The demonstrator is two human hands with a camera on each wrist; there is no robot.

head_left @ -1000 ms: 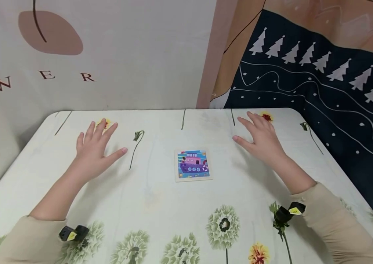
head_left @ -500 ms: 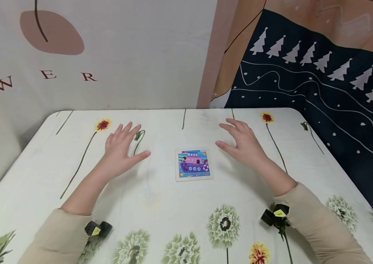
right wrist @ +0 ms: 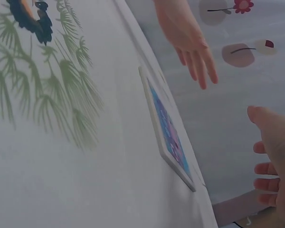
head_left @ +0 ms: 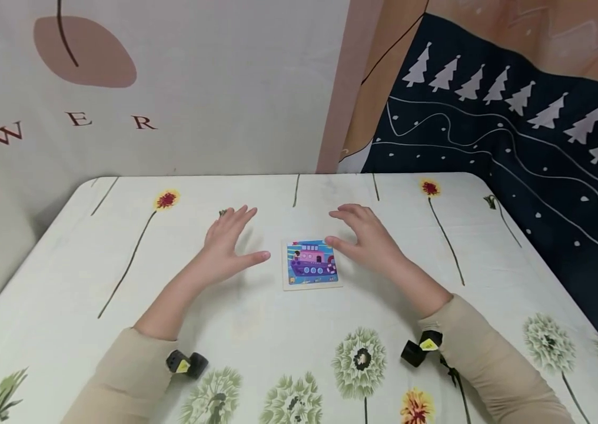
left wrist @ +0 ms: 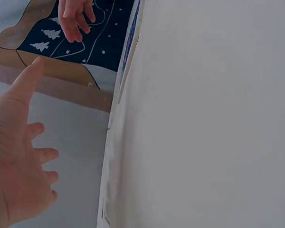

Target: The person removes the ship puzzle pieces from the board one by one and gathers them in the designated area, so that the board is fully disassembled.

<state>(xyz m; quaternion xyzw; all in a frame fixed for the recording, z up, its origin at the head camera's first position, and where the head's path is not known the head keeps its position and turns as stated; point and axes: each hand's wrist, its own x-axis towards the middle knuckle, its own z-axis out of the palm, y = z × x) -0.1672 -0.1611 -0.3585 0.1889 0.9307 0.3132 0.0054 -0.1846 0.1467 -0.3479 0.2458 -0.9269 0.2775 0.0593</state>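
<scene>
A small square picture puzzle [head_left: 312,268] with a purple and pink ship on blue lies flat mid-table inside a pale frame. To its left my left hand [head_left: 229,250] hovers with fingers spread and thumb pointing at the puzzle. My right hand [head_left: 365,240] is raised on the other side, its thumb tip overlapping the puzzle's upper right corner in the head view. Neither hand holds anything. In the right wrist view the puzzle [right wrist: 168,130] appears edge-on on the cloth, with my right hand [right wrist: 275,156] above the table surface.
The table wears a white cloth [head_left: 256,341] printed with flowers and dandelions. Black wrist cameras [head_left: 186,364] sit at both sleeve cuffs. Behind the table hang a pale wall cloth [head_left: 225,88] with letters and a dark blue cloth [head_left: 489,129] with white trees.
Both hands have moved inward from the sides toward the puzzle, the left going right and the right going left. The puzzle has stayed in place.
</scene>
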